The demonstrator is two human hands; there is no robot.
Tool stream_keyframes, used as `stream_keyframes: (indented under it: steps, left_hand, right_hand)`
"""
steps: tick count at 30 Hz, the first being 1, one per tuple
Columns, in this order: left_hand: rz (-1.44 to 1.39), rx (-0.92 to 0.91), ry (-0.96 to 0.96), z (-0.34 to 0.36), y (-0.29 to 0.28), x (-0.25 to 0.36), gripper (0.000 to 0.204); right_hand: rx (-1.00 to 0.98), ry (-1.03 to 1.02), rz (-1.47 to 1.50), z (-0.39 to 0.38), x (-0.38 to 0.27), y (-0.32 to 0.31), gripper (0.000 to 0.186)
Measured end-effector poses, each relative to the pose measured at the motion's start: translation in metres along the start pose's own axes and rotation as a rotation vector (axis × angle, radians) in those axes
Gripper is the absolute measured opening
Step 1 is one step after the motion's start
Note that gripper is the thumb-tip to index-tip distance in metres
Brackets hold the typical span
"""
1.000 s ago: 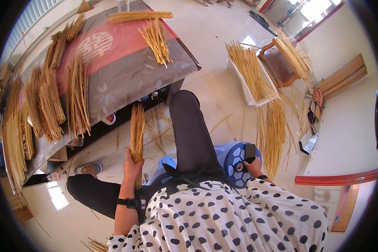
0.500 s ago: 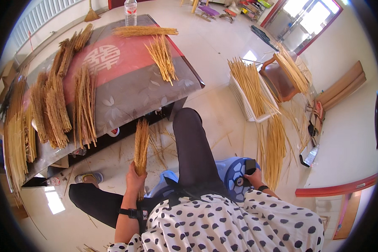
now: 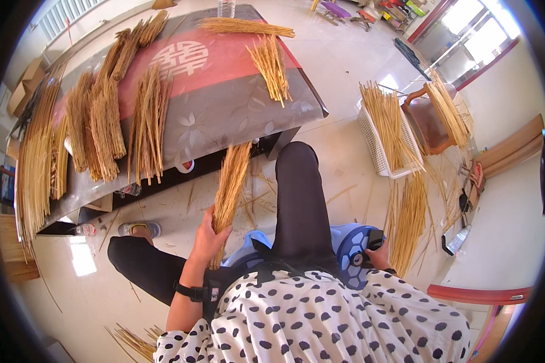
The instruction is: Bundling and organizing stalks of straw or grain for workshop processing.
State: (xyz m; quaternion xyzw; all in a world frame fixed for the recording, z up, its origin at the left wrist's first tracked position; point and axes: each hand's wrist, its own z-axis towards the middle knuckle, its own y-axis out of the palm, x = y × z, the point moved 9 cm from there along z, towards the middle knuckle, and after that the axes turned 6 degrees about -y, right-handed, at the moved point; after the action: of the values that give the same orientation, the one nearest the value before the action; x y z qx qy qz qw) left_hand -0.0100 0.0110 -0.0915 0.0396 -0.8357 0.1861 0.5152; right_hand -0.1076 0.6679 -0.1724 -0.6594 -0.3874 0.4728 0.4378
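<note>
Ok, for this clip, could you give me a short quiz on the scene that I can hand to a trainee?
1. Multiple choice. Which of the person's hands grips a straw bundle?
A) left
B) right
C) neither

2. True or false. The white basket of stalks stands on the table.

3. Fill in the blank. A clear bottle stands toward the ____ end of the table, as seen from the person.

Key
1. A: the left hand is closed around it.
2. False: the white basket stands on the floor.
3. Far.
</note>
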Motion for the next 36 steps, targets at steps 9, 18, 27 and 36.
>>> stream_keyframes:
  steps: [9,18,27,36]
  left_hand:
    - [-0.081,-0.128,0.146,-0.047,-0.007,0.060,0.073]
    - [-0.014,-0.095,0.144,-0.065,-0.002,0.066,0.071]
    - [0.032,-0.093,0.103,-0.039,0.009,0.017,0.068]
    - [0.074,-0.128,0.035,-0.019,0.018,-0.014,0.066]
  right_hand:
    - [-0.031,0.049,0.016,0.002,-0.011,-0.004,0.095]
    - [0.032,-0.011,0.152,-0.006,-0.040,-0.020,0.079]
    - [0.016,0.039,-0.067,-0.014,-0.017,-0.016,0.104]
    - [-0.012,0.097,-0.159,-0.021,-0.011,-0.010,0.108]
